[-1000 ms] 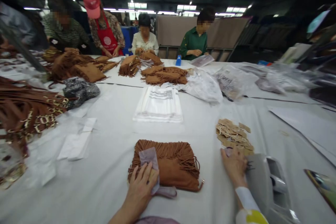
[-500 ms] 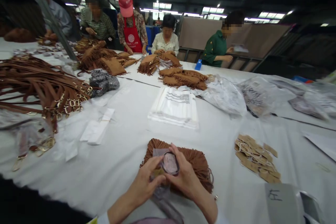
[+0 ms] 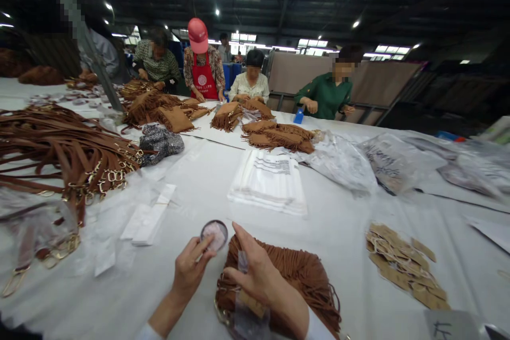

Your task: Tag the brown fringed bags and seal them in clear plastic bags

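Note:
A brown suede fringed bag [image 3: 297,281] lies on the white table right in front of me. My left hand [image 3: 188,272] is closed on a small round roll [image 3: 214,234] with a dark rim and a pale centre, held just left of the bag. My right hand [image 3: 255,272] hovers over the bag's left end. Its thumb and fingers pinch a clear strip [image 3: 243,261] that hangs down toward a tan tag [image 3: 252,303] and the bag's gold hardware.
A stack of white printed plastic bags [image 3: 269,183] lies beyond the bag, tan tags [image 3: 402,263] to the right, white paper strips [image 3: 149,215] and brown buckled straps [image 3: 67,151] to the left. Several people [image 3: 251,82] work at fringed bags [image 3: 279,135] across the table.
My left hand came off the bag and my right hand came in from the tags. Both met over the bag with the roll; now the left holds it further left.

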Tool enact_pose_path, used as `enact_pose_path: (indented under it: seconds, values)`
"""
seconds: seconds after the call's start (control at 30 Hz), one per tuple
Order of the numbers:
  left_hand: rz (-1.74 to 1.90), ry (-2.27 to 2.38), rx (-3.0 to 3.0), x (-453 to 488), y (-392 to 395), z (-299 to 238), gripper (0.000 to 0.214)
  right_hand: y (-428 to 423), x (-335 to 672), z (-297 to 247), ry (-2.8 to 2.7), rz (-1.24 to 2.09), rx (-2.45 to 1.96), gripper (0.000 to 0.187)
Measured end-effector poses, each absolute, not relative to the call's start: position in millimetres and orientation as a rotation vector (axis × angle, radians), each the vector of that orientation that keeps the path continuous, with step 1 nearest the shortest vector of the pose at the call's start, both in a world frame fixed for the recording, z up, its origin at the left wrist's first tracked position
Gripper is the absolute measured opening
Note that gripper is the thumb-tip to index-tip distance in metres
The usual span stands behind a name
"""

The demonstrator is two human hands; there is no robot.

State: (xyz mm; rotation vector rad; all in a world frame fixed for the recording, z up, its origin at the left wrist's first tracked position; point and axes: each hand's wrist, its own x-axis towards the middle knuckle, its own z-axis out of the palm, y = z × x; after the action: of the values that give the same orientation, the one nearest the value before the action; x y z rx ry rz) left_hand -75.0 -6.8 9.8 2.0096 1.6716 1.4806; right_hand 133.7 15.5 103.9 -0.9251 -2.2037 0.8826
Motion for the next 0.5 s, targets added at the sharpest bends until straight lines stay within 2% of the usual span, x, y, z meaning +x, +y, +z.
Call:
enact_pose_path:
  seconds: [0.13, 0.2, 0.37, 0.5]
  values:
    - [1.454, 1.950, 1.988, -117, 42, -12, 0.037, 21, 160, 100, -2.108, 0.797, -1.126, 0.075]
    - [1.230, 2.051, 2.063, -131, 55, -26, 0.041, 18, 190, 87, -2.050, 0.706, -1.287, 0.065]
    - [0.359, 2.271, 2.166, -139, 60, -42, 0.041, -4, 289, 24, -1.886, 0.299, -1.624, 0.048]
    - [0.150, 2.125, 2.212, -141, 62, -33, 0.041, -29, 334, -24, -1.815, 0.054, -1.669, 0.042]
